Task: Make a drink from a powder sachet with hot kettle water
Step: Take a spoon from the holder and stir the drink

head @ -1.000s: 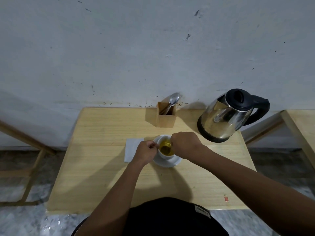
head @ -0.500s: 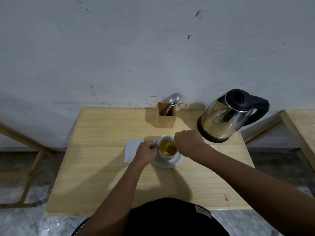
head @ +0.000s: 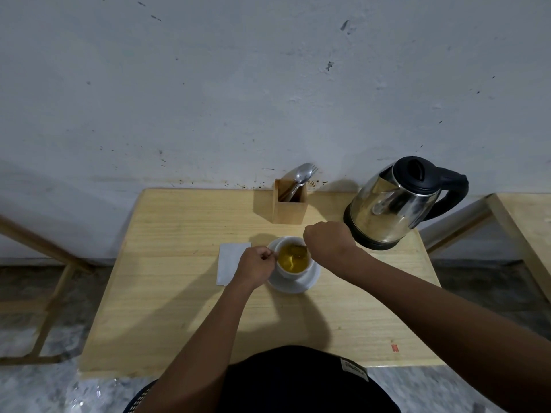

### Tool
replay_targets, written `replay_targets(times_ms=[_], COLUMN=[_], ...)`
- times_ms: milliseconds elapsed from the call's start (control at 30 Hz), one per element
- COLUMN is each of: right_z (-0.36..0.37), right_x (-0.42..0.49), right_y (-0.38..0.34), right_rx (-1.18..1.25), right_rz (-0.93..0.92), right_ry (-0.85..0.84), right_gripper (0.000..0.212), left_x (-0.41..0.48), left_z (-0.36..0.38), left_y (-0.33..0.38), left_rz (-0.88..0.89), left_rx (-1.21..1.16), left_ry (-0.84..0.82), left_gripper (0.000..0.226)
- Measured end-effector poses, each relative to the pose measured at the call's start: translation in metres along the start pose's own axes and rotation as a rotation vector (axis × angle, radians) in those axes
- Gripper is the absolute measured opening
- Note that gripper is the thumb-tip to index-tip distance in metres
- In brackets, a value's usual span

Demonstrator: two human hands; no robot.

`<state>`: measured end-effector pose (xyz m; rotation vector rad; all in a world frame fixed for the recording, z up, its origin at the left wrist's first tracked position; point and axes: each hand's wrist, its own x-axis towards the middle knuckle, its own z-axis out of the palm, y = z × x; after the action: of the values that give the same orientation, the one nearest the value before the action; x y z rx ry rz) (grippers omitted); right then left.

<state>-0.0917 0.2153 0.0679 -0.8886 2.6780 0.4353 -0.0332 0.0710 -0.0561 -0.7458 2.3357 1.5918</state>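
A white cup (head: 293,271) full of yellow drink stands on a white saucer (head: 310,281) in the middle of the wooden table (head: 167,293). My left hand (head: 256,265) is closed on the cup's handle at its left side. My right hand (head: 328,239) is closed over the cup's right rim and holds a spoon (head: 299,251) whose bowl dips into the drink. A white sachet (head: 229,260) lies flat just left of my left hand. The steel kettle (head: 393,204) with black lid and handle stands at the back right.
A wooden cutlery holder (head: 290,204) with a spoon and a fork stands against the wall behind the cup. A second wooden table (head: 530,228) is at the right edge. A wooden frame (head: 53,281) stands on the floor to the left.
My right hand has shifted rightward and slightly back over the cup, moving the spoon through the drink. My left hand stays on the handle.
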Motion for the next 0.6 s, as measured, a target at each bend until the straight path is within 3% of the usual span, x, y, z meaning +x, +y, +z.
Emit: replay_targets(times_ms=[233, 600], right_z=[0.004, 0.009], right_x=[0.0, 0.009], right_y=[-0.004, -0.005], right_rx=[0.03, 0.018], right_rz=[-0.037, -0.007], right_ry=[-0.04, 0.052], right_gripper=[0.008, 0.014], left_x=[0.0, -0.001], left_z=[-0.001, 0.0], left_y=[0.0, 0.001], left_rz=[-0.003, 0.001], left_rx=[0.012, 0.012], left_ry=[-0.013, 0.004], left_gripper=[0.019, 0.016])
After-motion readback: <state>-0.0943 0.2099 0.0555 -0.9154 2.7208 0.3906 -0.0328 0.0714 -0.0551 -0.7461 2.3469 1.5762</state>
